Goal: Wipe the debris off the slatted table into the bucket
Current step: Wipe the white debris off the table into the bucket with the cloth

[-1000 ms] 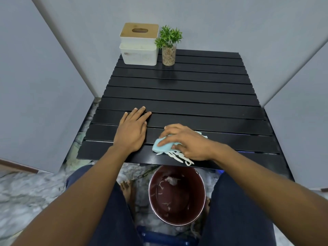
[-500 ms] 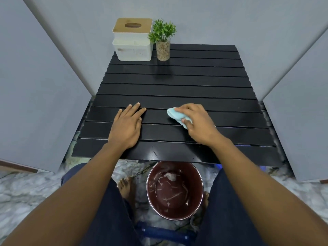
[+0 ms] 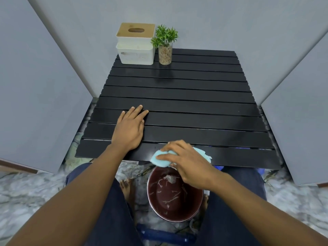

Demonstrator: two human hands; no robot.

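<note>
- A black slatted table (image 3: pixel 177 96) seen from above by a seated person, with grey walls on three sides.
- The left hand (image 3: pixel 129 128) lies flat, palm down, on the near left part of the table, its fingers straight and close together and holding nothing.
- The right hand (image 3: pixel 188 162) sits at the table's near edge with its fingers and thumb curled round a crumpled light blue cloth (image 3: pixel 160 159).
- The cloth rests on the nearest slat and hangs partly past the edge, right above the far rim of the bucket.
- A round, dark red bucket (image 3: pixel 188 206) with a pale rim stands on the marble-patterned floor (image 3: pixel 26 196) below the table edge, between the person's knees in dark blue trousers (image 3: pixel 110 210).
- Inside the bucket lie pale strips and a small crumpled whitish scrap (image 3: pixel 170 178), scattered over the bottom and inner wall.
- At the far left corner of the table stands a white rectangular box with a tan wooden lid and an oval slot (image 3: pixel 135 48); what it holds cannot be seen.
- Just beside it on the right is a clear glass jar (image 3: pixel 165 55) filled with small brownish pebbles, holding a small, leafy green plant (image 3: pixel 166 35).
</note>
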